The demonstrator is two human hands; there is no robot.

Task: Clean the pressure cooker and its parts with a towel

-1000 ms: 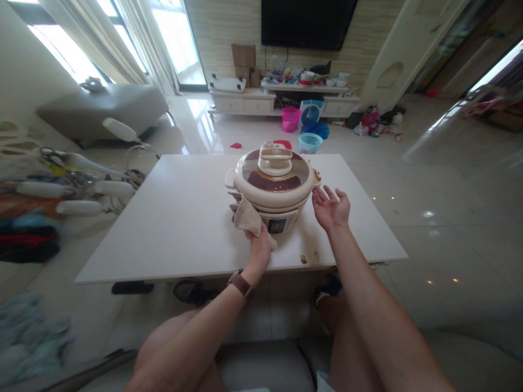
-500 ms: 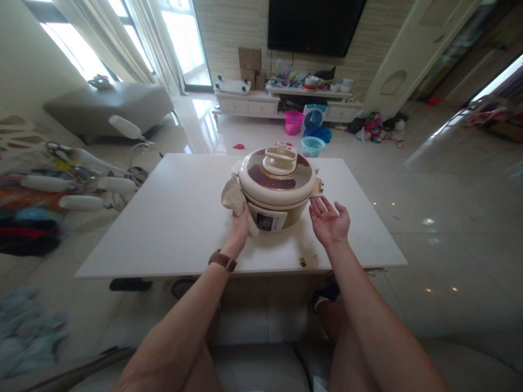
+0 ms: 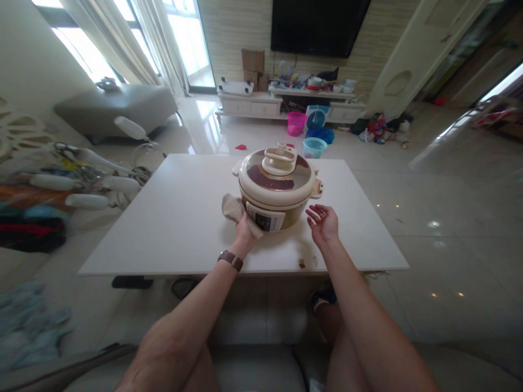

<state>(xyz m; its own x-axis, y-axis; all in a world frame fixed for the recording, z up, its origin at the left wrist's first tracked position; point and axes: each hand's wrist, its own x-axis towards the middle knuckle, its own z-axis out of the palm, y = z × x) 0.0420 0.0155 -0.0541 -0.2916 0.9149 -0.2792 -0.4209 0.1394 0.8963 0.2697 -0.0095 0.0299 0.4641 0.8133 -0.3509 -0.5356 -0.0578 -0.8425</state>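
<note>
An electric pressure cooker point(image 3: 278, 201), cream and brown with its lid on, stands on the white table point(image 3: 171, 218). My left hand point(image 3: 244, 228) grips a beige cloth point(image 3: 232, 208) close against the cooker's lower left front, beside the control panel. Palm up and fingers loosely curled apart, my right hand point(image 3: 324, 223) is at the cooker's right, a little below the side handle point(image 3: 317, 189). Nothing is in it, and a small gap shows between it and the cooker. A small dark and yellow item point(image 3: 301, 263) lies near the table's front edge.
Beyond the table, a pink basket point(image 3: 296, 124) and a light blue basket point(image 3: 314, 147) stand on the tiled floor. A low white cabinet point(image 3: 249, 108) with clutter runs along the wall under a television point(image 3: 321, 27). A lamp-like white frame point(image 3: 122, 185) is at the left.
My left hand and the cloth have moved down from the left handle toward the front. My right hand has come slightly lower and left, away from the right handle.
</note>
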